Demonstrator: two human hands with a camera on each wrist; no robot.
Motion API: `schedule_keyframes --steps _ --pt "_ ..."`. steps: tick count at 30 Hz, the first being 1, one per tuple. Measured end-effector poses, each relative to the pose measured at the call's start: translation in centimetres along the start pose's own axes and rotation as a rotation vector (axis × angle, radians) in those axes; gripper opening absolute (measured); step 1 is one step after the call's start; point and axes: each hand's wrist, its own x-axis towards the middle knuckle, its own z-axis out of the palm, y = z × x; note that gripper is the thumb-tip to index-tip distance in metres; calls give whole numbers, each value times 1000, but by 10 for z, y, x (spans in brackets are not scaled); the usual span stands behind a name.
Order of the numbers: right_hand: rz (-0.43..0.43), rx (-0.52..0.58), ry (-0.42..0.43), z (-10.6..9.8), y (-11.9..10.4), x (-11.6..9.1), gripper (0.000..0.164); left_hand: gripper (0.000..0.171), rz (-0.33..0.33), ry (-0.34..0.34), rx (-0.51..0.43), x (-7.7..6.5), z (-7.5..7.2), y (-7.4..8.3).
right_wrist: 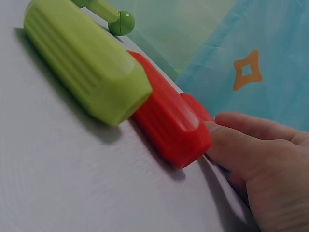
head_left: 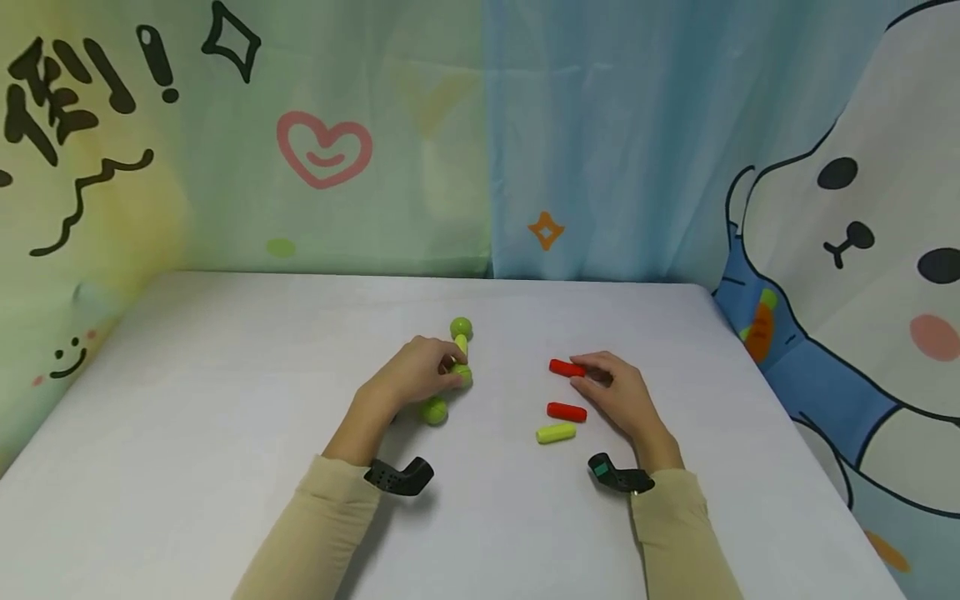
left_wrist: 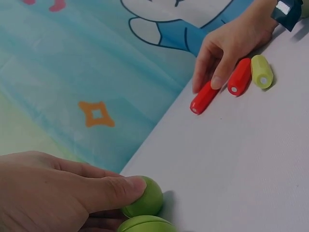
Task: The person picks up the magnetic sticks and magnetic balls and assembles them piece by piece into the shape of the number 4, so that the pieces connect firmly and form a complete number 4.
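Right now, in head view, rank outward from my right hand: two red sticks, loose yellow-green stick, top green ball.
1. Upper red stick, pinched.
2. Lower red stick, just below.
3. Yellow-green stick, lowest.
4. Top green ball, left.

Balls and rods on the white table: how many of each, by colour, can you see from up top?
Green balls: 3
Red rods: 2
Yellow-green rods: 2
Total: 7 in view; the left hand could be hiding more.
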Motion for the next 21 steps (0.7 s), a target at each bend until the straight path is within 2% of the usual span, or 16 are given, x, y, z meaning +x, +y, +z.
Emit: schedule_keyframes --steps 10,21 --pt "-38 -26 26 1 -1 1 34 28 -16 6 18 0 -2 5" --pt "-33 -39 46 5 -2 2 31 28 -5 15 -2 2 2 -1"
